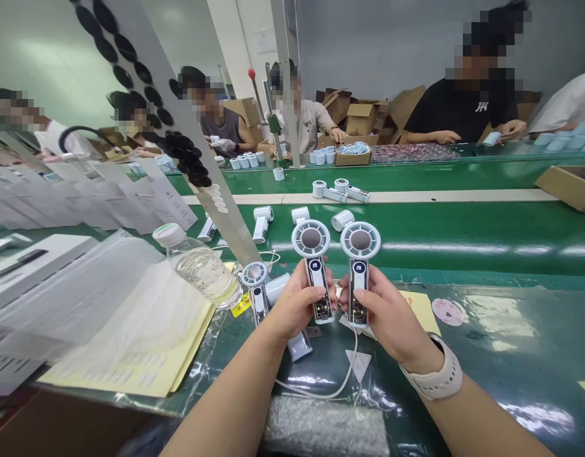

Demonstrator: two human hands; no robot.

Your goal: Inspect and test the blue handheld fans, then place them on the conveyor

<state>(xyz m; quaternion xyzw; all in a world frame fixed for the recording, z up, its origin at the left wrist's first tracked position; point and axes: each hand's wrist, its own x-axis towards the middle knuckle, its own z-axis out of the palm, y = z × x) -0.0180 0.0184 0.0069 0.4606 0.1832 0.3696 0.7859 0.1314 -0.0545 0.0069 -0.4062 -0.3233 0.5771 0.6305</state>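
Gripping one handheld fan each, the two hands hold the pair upright and side by side over the near edge of the counter [487, 355]: the left hand [297, 304] is clenched round the handle of the left fan [314, 266], the right hand [385, 311] round the handle of the right fan [360, 270], and both small displays read 20. The round heads of the two fans stand just apart at about the same height. Directly left of the left hand a third fan [257, 285] lies on the counter, with a white cable [335, 387] curling near the wrists below it. Further left a clear water bottle [202, 266] lies tilted on sheets of yellow paper [178, 362] covered by plastic bags. A slanted white strip carrying black round pads [144, 82] crosses the left of the view, rising from beside the bottle. Beyond the fans runs the green conveyor belt [464, 228], scattered with more fan parts, and other people sit working at its far side among cardboard boxes [566, 184].
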